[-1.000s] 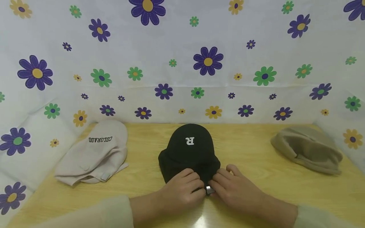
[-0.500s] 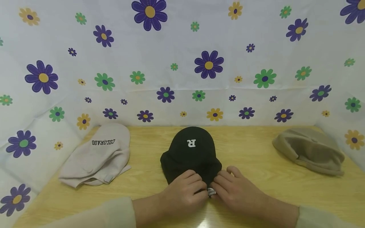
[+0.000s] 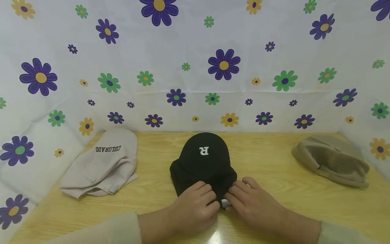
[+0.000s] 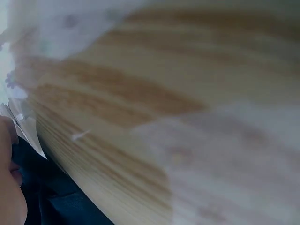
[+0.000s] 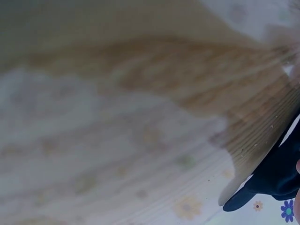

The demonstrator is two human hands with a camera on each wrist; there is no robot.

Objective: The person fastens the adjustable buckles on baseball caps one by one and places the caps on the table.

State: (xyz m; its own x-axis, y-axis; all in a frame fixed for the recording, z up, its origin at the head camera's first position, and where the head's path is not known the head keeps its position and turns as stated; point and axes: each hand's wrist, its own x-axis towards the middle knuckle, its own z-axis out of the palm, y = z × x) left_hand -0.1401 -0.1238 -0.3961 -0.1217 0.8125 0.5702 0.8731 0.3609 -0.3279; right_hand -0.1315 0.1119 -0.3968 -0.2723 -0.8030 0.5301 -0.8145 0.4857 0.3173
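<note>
A black cap [image 3: 203,159] with a white letter R lies at the middle of the table, its brim pointing to the back. My left hand [image 3: 196,205] grips the cap's near edge with curled fingers. Just right of it, my right hand [image 3: 251,203] pinches the same edge, beside a small silvery-white piece [image 3: 225,203] that shows between the hands. The fingertips are hidden behind the knuckles and cloth. In the left wrist view the cap's dark cloth [image 4: 56,197] fills the lower left corner; in the right wrist view it [image 5: 269,180] appears at the right edge.
On the left lies a pale cap [image 3: 103,162] lettered COLORADO, upside down to me. A crumpled khaki cap [image 3: 332,159] rests at the right. Behind the wooden table [image 3: 262,149] hangs a white cloth [image 3: 182,44] printed with flowers.
The hands keep their place at the cap's near edge, with only slight finger movement around the silvery-white piece. The whole head view dips and returns slightly.
</note>
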